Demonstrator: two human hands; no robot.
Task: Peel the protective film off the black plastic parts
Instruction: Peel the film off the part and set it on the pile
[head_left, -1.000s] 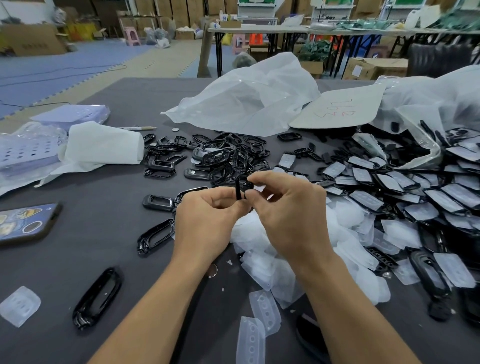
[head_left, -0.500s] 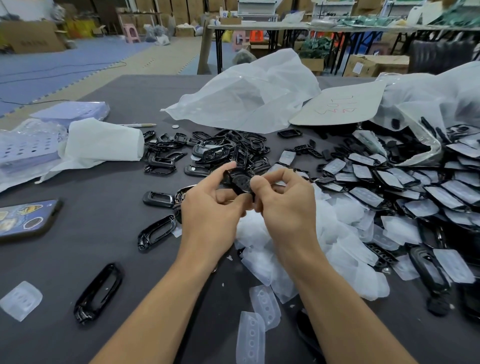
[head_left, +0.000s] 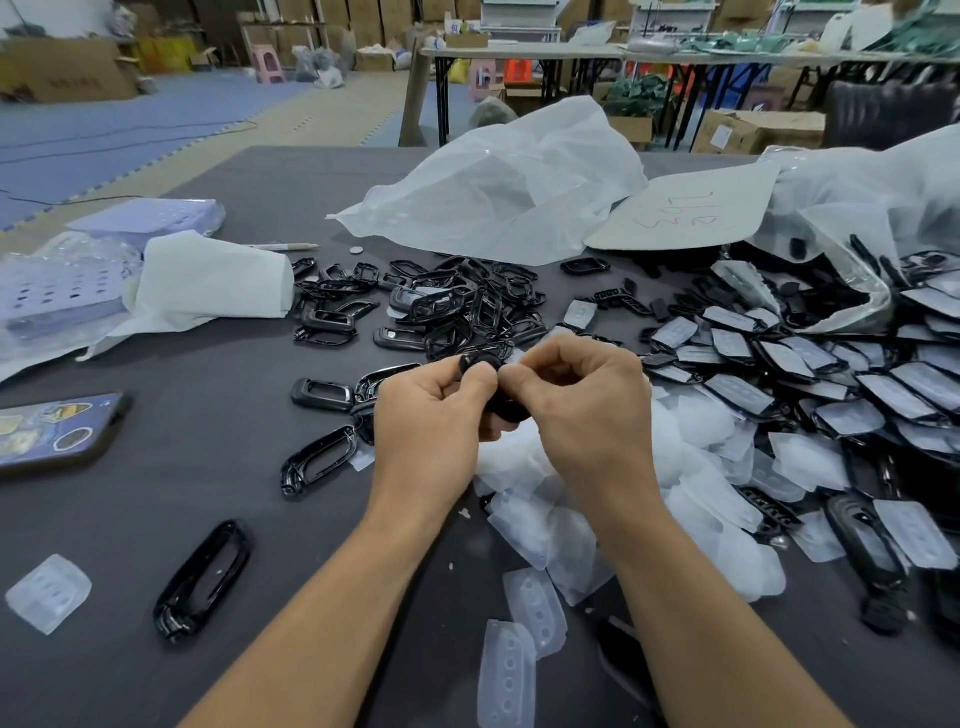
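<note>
- Left grip (head_left: 431, 415) and right grip (head_left: 582, 410) both pinch one black part (head_left: 480, 362) above the worktop (head_left: 197, 483).
- Loose film pile (head_left: 696, 488) lies on the worktop beneath them, extending right.

Blue floor mats (head_left: 119, 135) (cardboard boxes (head_left: 67, 73) behind)

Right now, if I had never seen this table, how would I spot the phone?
Start at the dark grey table and look along its left side. Nearer the person than the folded white cloth lies a flat rectangular phone. Its colourful sticker-covered back sets it apart from the plain black plastic frames nearby.
</note>
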